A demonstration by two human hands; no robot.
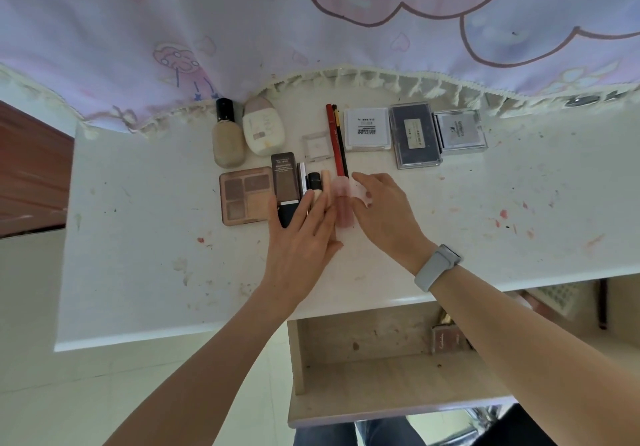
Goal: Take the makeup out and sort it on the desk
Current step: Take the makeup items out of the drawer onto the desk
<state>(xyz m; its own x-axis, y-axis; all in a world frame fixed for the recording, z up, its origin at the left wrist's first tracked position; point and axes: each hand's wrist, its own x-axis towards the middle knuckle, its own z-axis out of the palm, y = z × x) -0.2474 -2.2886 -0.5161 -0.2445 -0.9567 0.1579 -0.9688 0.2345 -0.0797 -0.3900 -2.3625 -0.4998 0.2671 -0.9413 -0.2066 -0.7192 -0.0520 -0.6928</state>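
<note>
We see the sorting step well under way: most of the makeup already lies in rows on the white counter, toward its far edge under the hanging pink cloth. At the far edge stand a beige foundation bottle and a cream bottle; farther right are two pencils, a white compact, a dark compact and a grey compact. Nearer us an eyeshadow palette lies beside a dark tube and a few lipsticks. Our left hand lies flat with straight, slightly spread fingers resting on the lipsticks and the dark tube, steadying that row. Our right hand has relaxed, loosely spread fingers touching the side of a pink tube that lies between the two hands; it pinches nothing that we can make out. We judge the pink tube is being nudged into line with the lipsticks. Below the counter's near edge the open drawer shows at least one small box against its right side, partly hidden by the right forearm. The next move, we think, calls for lifting both hands off the row without rolling the tubes, then reaching into the drawer for what is left.
</note>
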